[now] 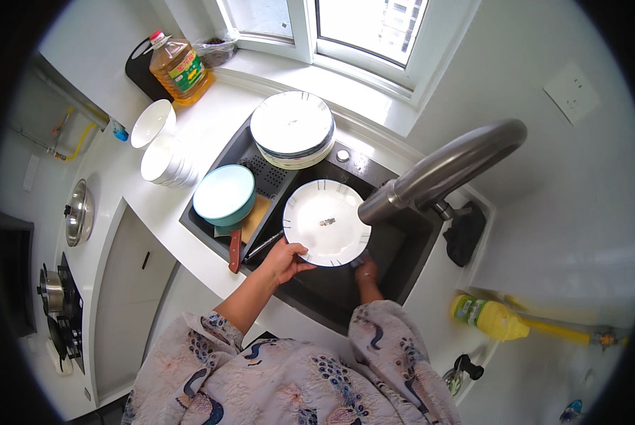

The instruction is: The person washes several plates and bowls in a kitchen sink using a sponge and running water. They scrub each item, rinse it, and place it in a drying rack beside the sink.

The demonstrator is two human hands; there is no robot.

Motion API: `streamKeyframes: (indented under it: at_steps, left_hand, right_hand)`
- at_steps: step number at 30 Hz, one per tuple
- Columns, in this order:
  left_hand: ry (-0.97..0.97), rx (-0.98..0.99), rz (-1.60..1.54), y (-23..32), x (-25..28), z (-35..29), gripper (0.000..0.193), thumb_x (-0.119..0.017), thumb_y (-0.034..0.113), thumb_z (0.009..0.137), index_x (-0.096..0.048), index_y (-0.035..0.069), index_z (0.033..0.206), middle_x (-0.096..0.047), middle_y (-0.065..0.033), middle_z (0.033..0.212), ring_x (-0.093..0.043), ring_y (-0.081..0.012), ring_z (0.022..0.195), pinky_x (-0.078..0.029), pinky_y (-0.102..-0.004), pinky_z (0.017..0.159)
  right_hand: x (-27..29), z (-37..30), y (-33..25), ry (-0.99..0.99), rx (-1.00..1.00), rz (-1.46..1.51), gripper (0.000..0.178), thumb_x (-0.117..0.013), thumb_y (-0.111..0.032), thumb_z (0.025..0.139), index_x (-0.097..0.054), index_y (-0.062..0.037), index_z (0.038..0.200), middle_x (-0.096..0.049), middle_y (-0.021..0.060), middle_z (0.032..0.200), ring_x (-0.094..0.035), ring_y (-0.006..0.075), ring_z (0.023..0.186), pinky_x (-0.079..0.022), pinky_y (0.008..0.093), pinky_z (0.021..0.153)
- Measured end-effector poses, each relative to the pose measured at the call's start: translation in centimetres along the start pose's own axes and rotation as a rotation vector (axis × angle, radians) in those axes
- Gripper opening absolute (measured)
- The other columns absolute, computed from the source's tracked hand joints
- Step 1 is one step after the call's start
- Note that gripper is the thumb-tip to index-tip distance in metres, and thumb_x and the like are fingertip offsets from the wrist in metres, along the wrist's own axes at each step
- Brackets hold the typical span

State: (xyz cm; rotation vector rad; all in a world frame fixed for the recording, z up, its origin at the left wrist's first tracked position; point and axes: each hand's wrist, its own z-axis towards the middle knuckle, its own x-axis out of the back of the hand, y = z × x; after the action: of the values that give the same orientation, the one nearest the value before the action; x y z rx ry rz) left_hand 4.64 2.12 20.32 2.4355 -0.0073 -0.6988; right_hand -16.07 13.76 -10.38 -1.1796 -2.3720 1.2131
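Note:
My left hand [289, 261] grips the near left rim of a white plate [324, 212], its thumb on the upper face. The plate has a thin blue edge, short dark rim marks and a small motif in the middle; it is held over the dark grey sink [395, 276]. My right hand [366, 270] is at the plate's near right edge, its fingers hidden behind the plate. Something dark shows by those fingers, too unclear to name. The grey faucet [431, 170] reaches over the plate's right side. No running water can be made out.
A plate stack [292, 124] sits at the sink's far end. Left of the basin are turquoise bowls [225, 195] and a wooden-handled knife [235, 249]. White bowls [165, 159] and an oil jug [179, 67] stand on the counter. A yellow bottle [491, 316] is at right.

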Motion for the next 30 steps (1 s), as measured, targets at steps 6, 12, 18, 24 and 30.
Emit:
streamKeyframes:
  at_steps: [6, 12, 18, 24, 30]
  left_hand:
    - [0.045, -0.004, 0.043, -1.1, -0.1, 1.3, 0.052, -0.048, -0.002, 0.071, -0.036, 0.007, 0.121, -0.053, -0.0126, 0.105, -0.061, -0.0277, 0.085, -0.055, -0.0412, 0.064]
    - [-0.003, -0.069, 0.135, -2.2, -2.2, 3.3, 0.045, -0.048, -0.001, 0.072, -0.039, 0.006, 0.115, -0.054, -0.0124, 0.102, -0.061, -0.0270, 0.080, -0.056, -0.0393, 0.060]
    - [-0.185, -0.003, 0.192, -2.0, -1.8, 3.0, 0.045, -0.048, -0.002, 0.071, -0.040, 0.006, 0.115, -0.055, -0.0113, 0.099, -0.062, -0.0265, 0.075, -0.055, -0.0432, 0.063]
    - [-0.295, 0.050, 0.335, -1.2, -1.2, 1.6, 0.048, -0.049, -0.002, 0.071, -0.041, 0.007, 0.117, -0.056, -0.0094, 0.100, -0.060, -0.0257, 0.086, -0.055, -0.0423, 0.063]
    - [-0.350, -0.057, 0.722, 1.5, -1.7, 2.0, 0.050, -0.050, -0.002, 0.068, -0.044, 0.011, 0.116, -0.057, -0.0067, 0.097, -0.061, -0.0234, 0.081, -0.053, -0.0353, 0.055]
  right_hand:
    - [-0.6, -6.3, -13.2, 0.124, 0.446, -0.306, 0.031, -0.047, 0.000, 0.073, -0.056, 0.0000, 0.102, -0.059, 0.0123, 0.104, -0.056, 0.0203, 0.094, -0.045, 0.0307, 0.080]
    - [-5.2, -17.0, -20.9, -0.097, 1.098, -1.013, 0.028, -0.052, -0.010, 0.071, -0.057, -0.0019, 0.097, -0.052, 0.0187, 0.115, -0.045, 0.0362, 0.111, -0.033, 0.0409, 0.098]
    - [-4.7, -18.9, -22.0, 0.187, 1.022, -1.242, 0.062, -0.057, -0.009, 0.074, -0.032, -0.0029, 0.131, -0.031, 0.0232, 0.134, -0.029, 0.0399, 0.123, -0.024, 0.0428, 0.104]
    - [-4.9, -16.7, -27.2, 0.095, 0.601, -1.017, 0.070, -0.060, -0.008, 0.075, -0.025, -0.0130, 0.136, -0.038, 0.0158, 0.130, -0.040, 0.0335, 0.117, -0.037, 0.0374, 0.095]
    - [-8.5, -16.7, -29.2, -0.011, 0.968, -1.199, 0.035, -0.062, -0.014, 0.073, -0.053, -0.0074, 0.106, -0.056, 0.0122, 0.105, -0.053, 0.0353, 0.096, -0.045, 0.0396, 0.081]
